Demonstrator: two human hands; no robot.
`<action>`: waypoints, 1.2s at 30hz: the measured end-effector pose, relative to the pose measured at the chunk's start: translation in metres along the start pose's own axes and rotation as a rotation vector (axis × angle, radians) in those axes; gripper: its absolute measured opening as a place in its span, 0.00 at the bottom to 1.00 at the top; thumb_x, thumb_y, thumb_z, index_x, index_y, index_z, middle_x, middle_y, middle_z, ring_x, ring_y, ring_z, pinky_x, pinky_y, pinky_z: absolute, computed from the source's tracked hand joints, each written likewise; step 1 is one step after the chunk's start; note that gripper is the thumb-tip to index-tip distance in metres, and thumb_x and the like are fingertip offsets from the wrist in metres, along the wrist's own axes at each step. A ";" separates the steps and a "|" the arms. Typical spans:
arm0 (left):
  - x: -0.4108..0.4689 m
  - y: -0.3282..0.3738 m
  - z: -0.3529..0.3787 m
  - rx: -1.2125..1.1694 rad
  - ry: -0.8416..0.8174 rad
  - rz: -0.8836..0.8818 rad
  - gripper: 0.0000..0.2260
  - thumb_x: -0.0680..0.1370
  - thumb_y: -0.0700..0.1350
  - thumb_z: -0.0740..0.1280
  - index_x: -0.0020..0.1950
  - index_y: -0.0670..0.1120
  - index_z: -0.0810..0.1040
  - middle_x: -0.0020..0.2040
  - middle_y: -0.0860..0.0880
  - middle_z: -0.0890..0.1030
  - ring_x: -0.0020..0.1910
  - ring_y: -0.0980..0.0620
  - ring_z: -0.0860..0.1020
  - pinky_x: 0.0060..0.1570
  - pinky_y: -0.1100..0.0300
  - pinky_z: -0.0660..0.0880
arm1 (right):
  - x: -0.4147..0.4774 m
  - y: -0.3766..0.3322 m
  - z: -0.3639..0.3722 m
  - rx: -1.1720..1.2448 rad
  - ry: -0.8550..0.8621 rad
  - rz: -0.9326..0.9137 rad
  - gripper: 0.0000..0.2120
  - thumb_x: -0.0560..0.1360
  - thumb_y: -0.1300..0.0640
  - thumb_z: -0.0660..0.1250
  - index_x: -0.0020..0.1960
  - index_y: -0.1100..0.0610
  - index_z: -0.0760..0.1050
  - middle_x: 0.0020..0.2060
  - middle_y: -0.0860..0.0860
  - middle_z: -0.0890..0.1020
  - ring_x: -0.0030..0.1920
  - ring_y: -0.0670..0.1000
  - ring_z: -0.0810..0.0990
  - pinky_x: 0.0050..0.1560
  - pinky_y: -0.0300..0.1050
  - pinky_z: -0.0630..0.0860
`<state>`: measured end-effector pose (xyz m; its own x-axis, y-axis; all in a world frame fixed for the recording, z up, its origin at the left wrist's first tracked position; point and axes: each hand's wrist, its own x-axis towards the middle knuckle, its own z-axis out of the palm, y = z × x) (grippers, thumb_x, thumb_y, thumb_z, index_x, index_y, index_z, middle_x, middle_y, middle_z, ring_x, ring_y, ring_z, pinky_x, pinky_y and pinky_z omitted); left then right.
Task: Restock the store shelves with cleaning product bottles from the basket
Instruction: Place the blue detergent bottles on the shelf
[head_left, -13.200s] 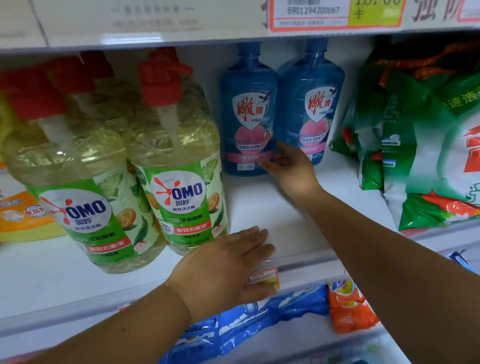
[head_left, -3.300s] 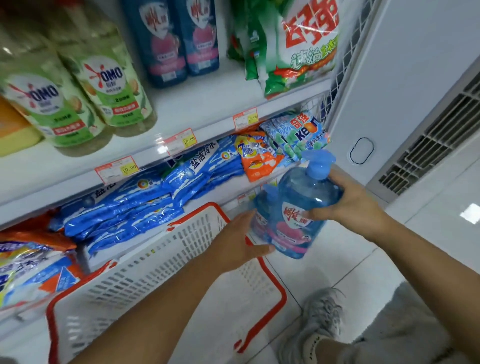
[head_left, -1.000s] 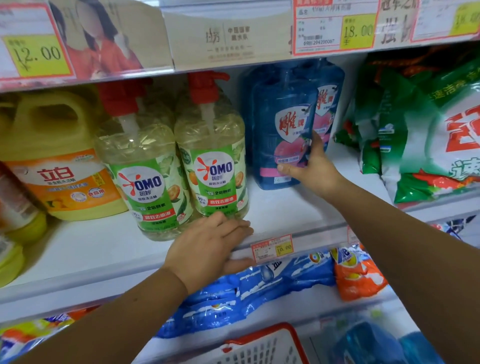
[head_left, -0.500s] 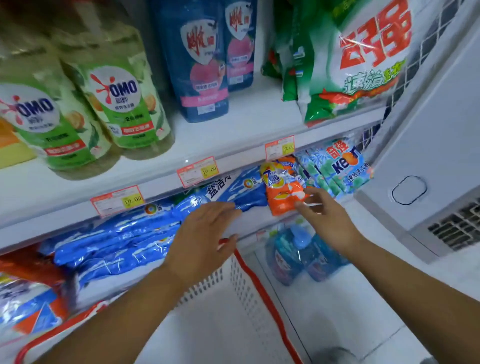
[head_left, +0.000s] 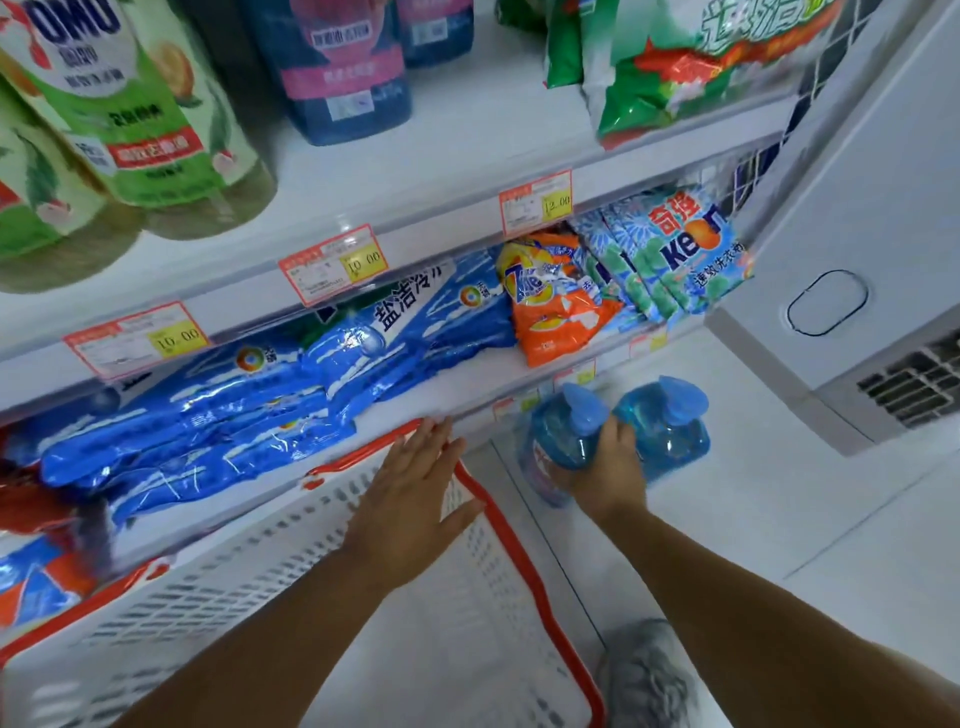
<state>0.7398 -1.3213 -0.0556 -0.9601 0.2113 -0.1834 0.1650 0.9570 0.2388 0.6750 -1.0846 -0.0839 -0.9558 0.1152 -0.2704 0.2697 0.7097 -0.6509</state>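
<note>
White slotted plastic basket with the red rim (head_left: 234, 587) looks matt. Right of it the see-through blue plastic bottle (head_left: 563, 447) is smooth and shiny. Above the basket the blue film bags (head_left: 249, 415) are crinkly, super glossy; yellow-and-white price tags (head_left: 332, 265) look like paper. White floor tiles (head_left: 779, 519) beside it: glossy.

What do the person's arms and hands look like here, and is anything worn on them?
The left forearm and right forearm are bare up to the frame's edge, with no sleeve in view. The left hand and right hand wear no gloves, and no watch, bracelet or ring shows on either. The nails are too blurred to judge.
</note>
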 end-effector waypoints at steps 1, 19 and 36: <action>0.000 0.001 -0.003 -0.002 -0.019 -0.008 0.43 0.72 0.74 0.33 0.81 0.53 0.49 0.80 0.54 0.39 0.78 0.55 0.36 0.76 0.55 0.40 | 0.000 -0.001 0.000 -0.005 0.005 0.003 0.43 0.65 0.50 0.80 0.73 0.53 0.62 0.64 0.56 0.69 0.62 0.60 0.75 0.63 0.56 0.73; -0.019 0.084 -0.135 -0.963 -0.160 0.064 0.40 0.66 0.59 0.80 0.72 0.65 0.63 0.67 0.63 0.75 0.66 0.61 0.74 0.63 0.52 0.76 | -0.097 -0.161 -0.228 0.224 -0.337 -0.429 0.35 0.58 0.63 0.84 0.61 0.42 0.78 0.52 0.43 0.85 0.52 0.45 0.84 0.58 0.47 0.79; -0.001 0.051 -0.237 -0.937 0.204 0.087 0.24 0.68 0.67 0.70 0.60 0.60 0.74 0.59 0.56 0.82 0.53 0.64 0.81 0.54 0.60 0.79 | -0.062 -0.225 -0.186 0.719 -0.231 -0.384 0.31 0.59 0.52 0.82 0.59 0.52 0.77 0.47 0.48 0.87 0.46 0.50 0.86 0.43 0.43 0.80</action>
<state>0.6960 -1.3196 0.1829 -0.9885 0.1503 0.0191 0.0746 0.3738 0.9245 0.6520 -1.1215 0.2113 -0.9695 -0.2438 -0.0254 0.0144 0.0470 -0.9988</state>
